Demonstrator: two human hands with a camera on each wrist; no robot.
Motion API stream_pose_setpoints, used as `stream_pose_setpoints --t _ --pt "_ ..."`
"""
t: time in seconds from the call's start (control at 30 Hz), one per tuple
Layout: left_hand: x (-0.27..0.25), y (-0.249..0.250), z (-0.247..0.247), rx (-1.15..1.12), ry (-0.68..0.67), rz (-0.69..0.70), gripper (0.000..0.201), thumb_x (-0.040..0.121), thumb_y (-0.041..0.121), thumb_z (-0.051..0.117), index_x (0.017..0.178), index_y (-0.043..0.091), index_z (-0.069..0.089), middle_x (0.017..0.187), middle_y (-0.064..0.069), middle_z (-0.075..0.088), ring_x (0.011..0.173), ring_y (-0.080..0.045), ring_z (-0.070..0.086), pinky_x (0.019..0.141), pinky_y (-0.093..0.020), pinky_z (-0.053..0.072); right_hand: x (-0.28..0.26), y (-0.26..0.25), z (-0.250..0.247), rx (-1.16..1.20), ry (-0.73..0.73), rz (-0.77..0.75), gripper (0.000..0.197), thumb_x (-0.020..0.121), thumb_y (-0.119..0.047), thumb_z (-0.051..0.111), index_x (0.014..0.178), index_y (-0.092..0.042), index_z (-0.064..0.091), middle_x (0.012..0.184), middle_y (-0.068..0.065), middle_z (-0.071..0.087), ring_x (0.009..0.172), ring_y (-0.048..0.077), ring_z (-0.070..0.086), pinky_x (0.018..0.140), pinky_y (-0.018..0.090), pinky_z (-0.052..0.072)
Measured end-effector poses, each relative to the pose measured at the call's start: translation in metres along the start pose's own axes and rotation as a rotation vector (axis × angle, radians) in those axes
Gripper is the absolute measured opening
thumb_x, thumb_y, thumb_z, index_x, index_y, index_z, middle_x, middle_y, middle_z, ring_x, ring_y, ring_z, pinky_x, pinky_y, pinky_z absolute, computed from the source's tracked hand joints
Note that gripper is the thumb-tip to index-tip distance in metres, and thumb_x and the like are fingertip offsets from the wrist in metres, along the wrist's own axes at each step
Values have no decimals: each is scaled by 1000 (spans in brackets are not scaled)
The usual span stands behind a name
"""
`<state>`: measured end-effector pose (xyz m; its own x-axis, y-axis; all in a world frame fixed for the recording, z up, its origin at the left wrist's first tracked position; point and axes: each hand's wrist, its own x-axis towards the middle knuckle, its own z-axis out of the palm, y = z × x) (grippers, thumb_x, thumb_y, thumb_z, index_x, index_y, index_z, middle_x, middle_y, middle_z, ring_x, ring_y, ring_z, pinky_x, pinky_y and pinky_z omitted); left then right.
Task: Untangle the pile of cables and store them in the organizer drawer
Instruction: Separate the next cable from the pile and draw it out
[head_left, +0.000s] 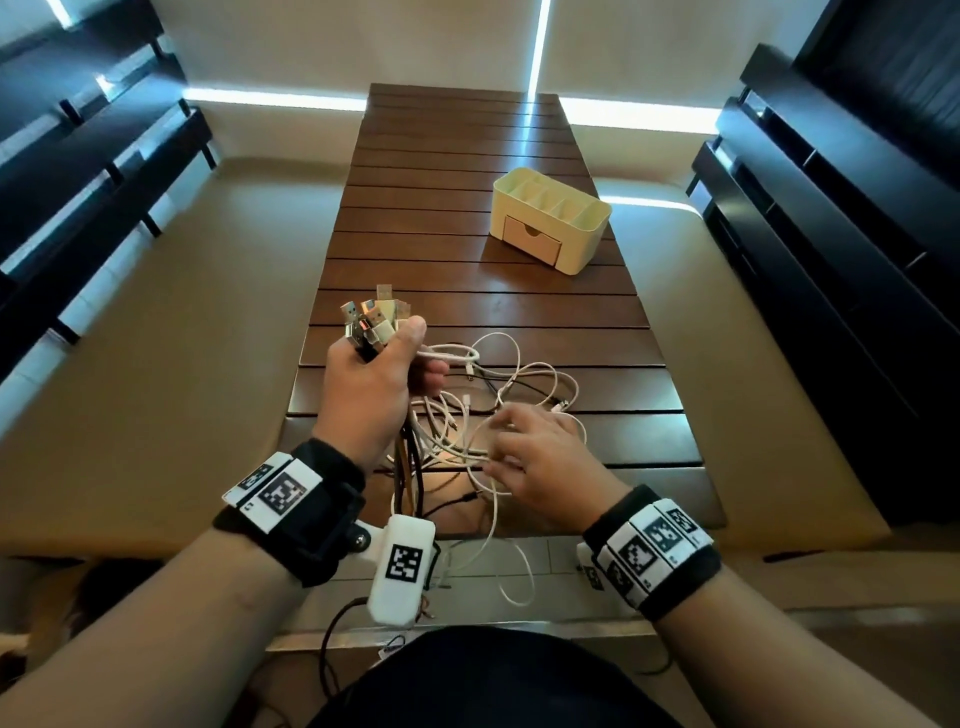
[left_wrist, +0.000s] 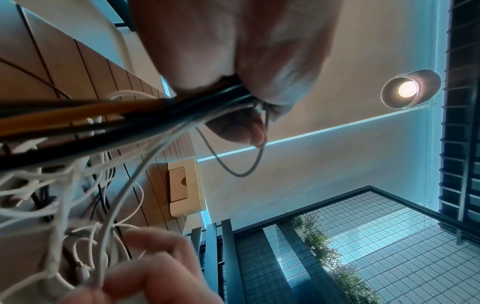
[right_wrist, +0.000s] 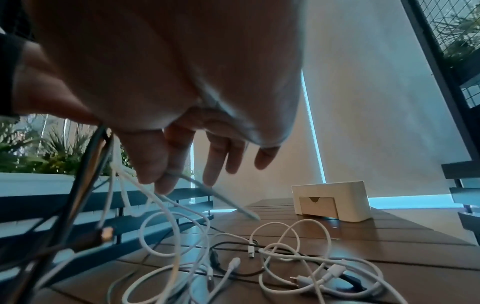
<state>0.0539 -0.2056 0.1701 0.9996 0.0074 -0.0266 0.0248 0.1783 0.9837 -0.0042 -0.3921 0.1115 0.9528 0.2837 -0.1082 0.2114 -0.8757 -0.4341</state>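
Left hand up off the tabletop now, and we've got it fisted around a bundle of cables, the USB plugs sticking up and away from us out of the top of the fist. From the left wrist view we see the black, orange and white cords squeezed between our palm and curled fingers, with one thin grey loop dangling off a fingertip. Below the fist the cords run down toward us, then fan out into a loose tangle on the wooden slats.

Right hand is low over that tangle, palm down, wrist toward us. On the right wrist camera our thumb and forefinger pinch a single white cable, which slants down and forward to the tabletop, while the other fingers hang spread and relaxed.

More white loops and a few black strands lie sprawled just ahead of the right hand, and some trail off the near edge. Well beyond them, to the right, sits the cream organizer, its drawer shut, front facing us at a slight angle.
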Motion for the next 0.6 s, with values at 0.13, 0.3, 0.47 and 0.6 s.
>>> stream_pose_setpoints --t 0.13,0.3,0.47,0.6 --pt "7 -1 0 -51 39 -22 16 101 21 59 95 6 63 74 -14 75 70 -29 75 69 -40 63 -15 -12 -5 436 -214 100 19 100 -25 58 91 -9 64 87 3 71 71 11 65 71 33 54" --pt "11 -1 0 -8 64 -21 14 100 23 60 101 9 64 95 -13 77 89 -27 76 77 -38 63 -29 -23 -15 881 -524 277 17 107 -23 45 93 -14 49 77 18 67 52 26 63 51 32 52" --pt "11 -1 0 17 68 9 14 101 21 58 98 9 65 88 -6 78 89 -24 76 80 -36 62 -23 -20 -21 839 -502 290 16 104 -25 52 94 -14 56 81 15 67 57 25 66 51 33 55" --pt "11 0 -4 -19 31 -40 28 102 21 58 91 -4 66 71 -11 74 85 -31 76 81 -43 62 -13 -10 -19 497 -241 136 23 95 -38 64 91 -16 68 86 -1 71 77 12 68 70 31 57"
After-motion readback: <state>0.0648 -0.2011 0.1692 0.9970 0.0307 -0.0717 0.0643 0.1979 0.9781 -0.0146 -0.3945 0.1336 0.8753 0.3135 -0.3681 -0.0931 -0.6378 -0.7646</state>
